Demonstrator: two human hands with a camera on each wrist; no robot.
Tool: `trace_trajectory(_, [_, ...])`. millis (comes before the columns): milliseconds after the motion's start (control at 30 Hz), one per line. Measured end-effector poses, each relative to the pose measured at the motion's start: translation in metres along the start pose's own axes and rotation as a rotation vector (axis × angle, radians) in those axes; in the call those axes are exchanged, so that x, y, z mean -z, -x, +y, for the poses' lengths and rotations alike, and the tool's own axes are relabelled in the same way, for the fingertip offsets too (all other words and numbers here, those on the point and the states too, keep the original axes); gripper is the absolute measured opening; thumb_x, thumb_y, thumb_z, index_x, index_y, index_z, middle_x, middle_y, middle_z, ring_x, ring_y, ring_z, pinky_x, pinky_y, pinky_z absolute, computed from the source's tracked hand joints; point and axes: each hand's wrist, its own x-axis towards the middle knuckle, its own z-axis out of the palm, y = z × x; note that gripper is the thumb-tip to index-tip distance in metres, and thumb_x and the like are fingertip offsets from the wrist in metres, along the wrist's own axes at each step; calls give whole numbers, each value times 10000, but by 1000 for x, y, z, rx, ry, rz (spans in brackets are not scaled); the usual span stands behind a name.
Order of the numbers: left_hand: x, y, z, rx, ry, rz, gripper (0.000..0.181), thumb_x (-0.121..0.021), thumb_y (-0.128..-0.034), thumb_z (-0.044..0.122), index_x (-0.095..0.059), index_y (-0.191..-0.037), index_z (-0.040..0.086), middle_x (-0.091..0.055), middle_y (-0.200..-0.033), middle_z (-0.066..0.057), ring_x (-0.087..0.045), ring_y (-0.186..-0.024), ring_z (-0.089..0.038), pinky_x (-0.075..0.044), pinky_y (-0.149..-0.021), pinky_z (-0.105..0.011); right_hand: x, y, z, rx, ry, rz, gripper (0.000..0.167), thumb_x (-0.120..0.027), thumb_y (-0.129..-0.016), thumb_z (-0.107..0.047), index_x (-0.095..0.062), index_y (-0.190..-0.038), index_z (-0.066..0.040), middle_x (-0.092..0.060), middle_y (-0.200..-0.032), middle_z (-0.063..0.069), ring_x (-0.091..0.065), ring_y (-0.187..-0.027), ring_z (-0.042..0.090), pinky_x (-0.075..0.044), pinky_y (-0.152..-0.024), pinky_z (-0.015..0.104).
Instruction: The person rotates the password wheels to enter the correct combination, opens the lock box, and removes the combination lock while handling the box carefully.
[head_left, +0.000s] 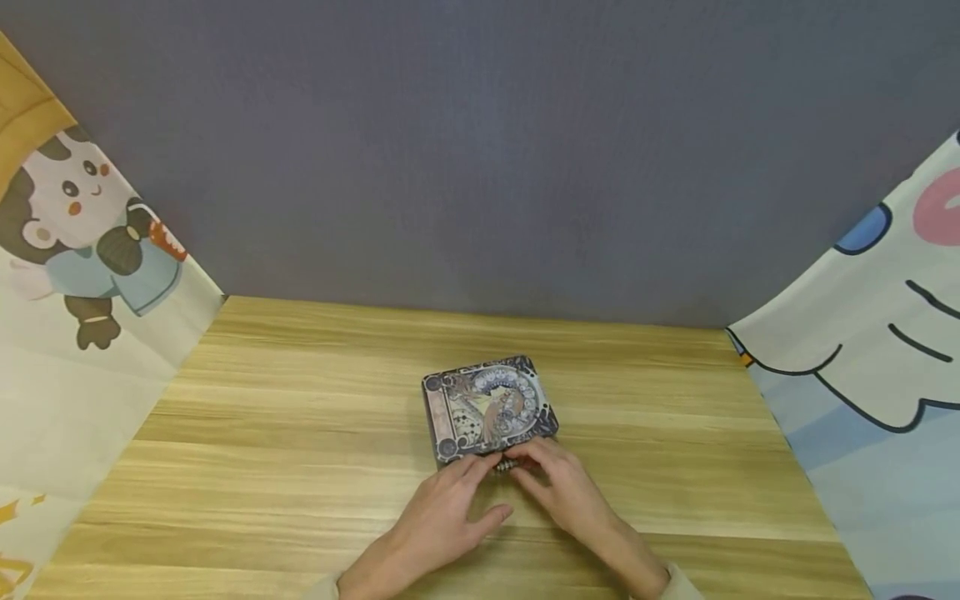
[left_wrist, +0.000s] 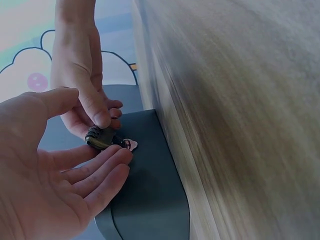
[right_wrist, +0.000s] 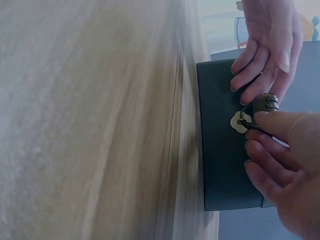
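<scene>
Hands, two: right hand [head_left: 566, 492] pinches one small combination padlock [right_wrist: 265, 103] between thumb and fingers, left hand [head_left: 450, 508] has its fingers loosely extended with the tips right at the lock, can't tell if they touch it. Padlock sits at one pale plate [right_wrist: 236, 123] on the near face of one dark box [head_left: 483, 408] with an illustrated top, slightly rotated, around the middle of one light wood-grain counter [head_left: 637, 417]. Room: one grey wall [head_left: 465, 167] far side, two cartoon-print panels [head_left: 862, 333], one left, one right.
</scene>
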Motion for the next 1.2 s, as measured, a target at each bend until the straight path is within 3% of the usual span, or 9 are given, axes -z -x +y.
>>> trace_trajectory(300, [1,-4,0,-67,-62,71,571,-725,-951,408,-616,-1377,43,-717,-1229,-95,-715,-1039,-234,-614,-883,-385,1,-2,3,102,119,58,331,-859,-765,-26,-713,-1049,-114,-727,-1023,-29,-690,-933,140,-604,-835,275])
trace_trajectory(500, [2,-8,0,-85,-126,81,532,-724,-952,396,-643,-1345,46,-730,-1224,-113,-726,-1046,-251,-613,-894,-399,1,-3,5,148,141,79,323,-861,-759,-48,-713,-1034,-129,-678,-1078,-37,-648,-1009,143,-571,-924,273])
trace_trajectory(800, [2,-10,1,-114,-196,103,479,-744,-937,372,-677,-1292,58,-747,-1192,-97,-734,-1038,-249,-611,-903,-407,1,-4,6,173,163,83,330,-865,-752,-64,-712,-1036,-134,-658,-1110,-22,-621,-1035,165,-574,-927,340])
trace_trajectory(1033, [3,-12,1,-173,-260,164,419,-777,-909,349,-715,-1220,76,-762,-1037,-27,-734,-920,-181,-621,-839,-350,2,-5,7,185,185,90,324,-875,-738,-78,-719,-1017,-131,-648,-1097,-17,-601,-1013,162,-554,-910,330])
trace_trajectory(1200, [3,-13,0,-189,-276,187,393,-791,-897,348,-728,-1197,101,-750,-1016,0,-723,-926,-162,-617,-853,-343,3,-6,6,191,198,87,329,-880,-726,-81,-719,-1008,-133,-640,-1085,-7,-590,-996,162,-553,-885,351])
